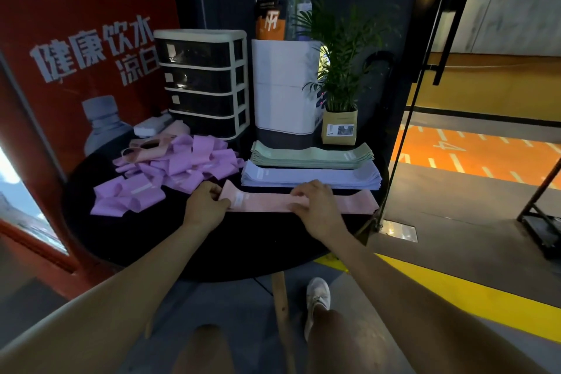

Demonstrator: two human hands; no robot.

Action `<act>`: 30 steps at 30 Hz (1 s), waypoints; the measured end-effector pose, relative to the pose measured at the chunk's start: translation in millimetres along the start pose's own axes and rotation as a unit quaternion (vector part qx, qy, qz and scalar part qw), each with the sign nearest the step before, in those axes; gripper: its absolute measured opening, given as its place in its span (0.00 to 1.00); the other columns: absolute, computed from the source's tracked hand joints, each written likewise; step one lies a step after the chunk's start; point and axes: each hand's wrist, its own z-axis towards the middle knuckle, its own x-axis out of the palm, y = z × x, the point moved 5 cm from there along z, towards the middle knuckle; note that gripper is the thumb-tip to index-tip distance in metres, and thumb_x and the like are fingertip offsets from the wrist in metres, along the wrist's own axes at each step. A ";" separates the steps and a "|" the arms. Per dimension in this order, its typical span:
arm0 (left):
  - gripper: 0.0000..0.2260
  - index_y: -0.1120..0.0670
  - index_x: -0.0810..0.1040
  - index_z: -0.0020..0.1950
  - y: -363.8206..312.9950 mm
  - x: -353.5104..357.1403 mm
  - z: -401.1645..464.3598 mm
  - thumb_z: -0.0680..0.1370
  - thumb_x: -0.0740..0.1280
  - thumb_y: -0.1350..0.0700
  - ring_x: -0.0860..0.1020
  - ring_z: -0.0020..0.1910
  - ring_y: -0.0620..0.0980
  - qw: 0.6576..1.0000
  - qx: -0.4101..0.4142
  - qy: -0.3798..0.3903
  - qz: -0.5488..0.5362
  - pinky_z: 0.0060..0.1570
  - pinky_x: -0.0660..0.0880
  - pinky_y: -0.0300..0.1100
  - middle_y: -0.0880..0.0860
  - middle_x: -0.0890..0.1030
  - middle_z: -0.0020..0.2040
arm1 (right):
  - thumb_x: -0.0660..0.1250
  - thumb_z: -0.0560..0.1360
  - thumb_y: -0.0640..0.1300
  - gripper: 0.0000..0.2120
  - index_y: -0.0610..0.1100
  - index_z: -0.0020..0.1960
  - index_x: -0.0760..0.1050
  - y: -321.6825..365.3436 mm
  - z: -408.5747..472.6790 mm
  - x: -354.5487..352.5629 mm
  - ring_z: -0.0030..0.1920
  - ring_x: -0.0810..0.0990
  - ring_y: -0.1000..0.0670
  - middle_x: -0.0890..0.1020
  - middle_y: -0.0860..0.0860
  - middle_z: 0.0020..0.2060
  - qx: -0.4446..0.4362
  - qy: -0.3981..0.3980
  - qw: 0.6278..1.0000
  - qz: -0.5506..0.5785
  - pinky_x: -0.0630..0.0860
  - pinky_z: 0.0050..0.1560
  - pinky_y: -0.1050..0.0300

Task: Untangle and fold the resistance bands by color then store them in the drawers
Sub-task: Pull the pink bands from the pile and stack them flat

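Note:
A flat pink band [349, 202] lies along the front right of the round black table [145, 240]. My left hand [206, 205] pinches its left end. My right hand [315, 205] rests on its middle with curled fingers gripping the band. Behind it lie a flat stack of pale blue bands [312, 176] and, further back, a stack of green bands [312, 155]. A tangled heap of purple bands [182, 167] with a few pink ones [151, 149] covers the table's left. The cream drawer unit [206, 82] with dark drawers stands at the back, all drawers closed.
A white and grey appliance [282, 88] stands beside the drawers, a potted plant [340, 94] to its right. A white power strip [151, 126] lies back left. A glass door [431, 70] rises right of the table; a red poster wall [60, 70] is on the left.

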 end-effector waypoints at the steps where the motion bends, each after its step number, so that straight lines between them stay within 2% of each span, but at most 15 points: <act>1: 0.12 0.64 0.74 0.56 0.1 -0.5 -0.4 0.73 0.67 0.64 0.74 0.50 0.55 1.000 0.002 0.001 0.000 0.46 0.64 0.37 0.60 0.78 0.55 | 0.68 0.74 0.44 0.13 0.42 0.58 0.76 2.4 -1.7 6.2 0.56 0.70 0.43 0.75 0.45 0.55 -0.006 0.002 1.000 -0.002 0.65 0.55 0.55; 4: 0.12 0.64 0.74 0.55 1.8 -1.1 -1.1 0.73 0.67 0.64 0.73 0.48 0.52 1.000 0.011 0.001 -0.008 0.46 0.65 0.37 0.59 0.78 0.54 | 0.67 0.75 0.45 0.13 0.43 0.58 0.77 3.8 -5.2 14.4 0.56 0.70 0.44 0.76 0.47 0.55 -0.019 0.007 1.000 -0.024 0.68 0.57 0.51; 10: 0.04 0.58 0.73 0.47 5.5 -2.5 -4.9 0.77 0.66 0.58 0.75 0.47 0.52 0.995 0.036 -0.029 -0.086 0.46 0.66 0.38 0.53 0.76 0.45 | 0.65 0.75 0.43 0.11 0.45 0.56 0.78 3.8 -6.6 15.3 0.56 0.70 0.46 0.76 0.49 0.54 -0.029 0.003 0.999 -0.037 0.67 0.55 0.52; 14: 0.03 0.58 0.75 0.49 8.1 -5.7 -10.4 0.78 0.62 0.61 0.74 0.46 0.49 0.992 0.060 -0.052 -0.097 0.47 0.67 0.38 0.52 0.77 0.45 | 0.65 0.76 0.43 0.11 0.45 0.57 0.78 3.3 -6.5 15.1 0.57 0.70 0.46 0.76 0.49 0.54 -0.026 0.003 0.999 -0.040 0.67 0.55 0.52; 18: 0.07 0.60 0.75 0.52 13.1 -3.6 -9.4 0.75 0.65 0.65 0.75 0.48 0.51 0.994 0.055 -0.069 -0.069 0.49 0.69 0.39 0.53 0.77 0.48 | 0.65 0.76 0.43 0.12 0.45 0.59 0.77 3.3 -7.4 14.8 0.57 0.70 0.45 0.75 0.49 0.55 -0.023 -0.006 0.999 -0.041 0.68 0.57 0.50; 22: 0.15 0.58 0.74 0.60 10.4 0.9 -10.0 0.73 0.65 0.66 0.75 0.55 0.52 0.996 0.076 -0.040 -0.029 0.54 0.69 0.39 0.54 0.76 0.57 | 0.62 0.77 0.44 0.14 0.48 0.62 0.74 2.8 -8.1 15.6 0.59 0.68 0.46 0.74 0.51 0.58 -0.019 -0.001 0.998 -0.062 0.65 0.56 0.52; 26: 0.16 0.54 0.75 0.61 7.9 4.2 -11.9 0.74 0.65 0.63 0.75 0.57 0.52 0.995 0.101 -0.015 0.010 0.55 0.70 0.43 0.54 0.75 0.60 | 0.59 0.78 0.44 0.14 0.50 0.62 0.74 2.3 -8.6 17.4 0.58 0.67 0.47 0.74 0.53 0.59 -0.018 0.022 0.997 -0.067 0.63 0.55 0.52; 30: 0.14 0.54 0.75 0.59 9.1 2.9 -12.4 0.74 0.66 0.62 0.75 0.55 0.51 0.995 0.094 -0.020 0.004 0.53 0.71 0.42 0.53 0.77 0.58 | 0.59 0.79 0.43 0.13 0.50 0.62 0.74 2.6 -7.8 17.8 0.58 0.66 0.48 0.73 0.55 0.60 -0.019 0.032 0.997 -0.071 0.63 0.56 0.52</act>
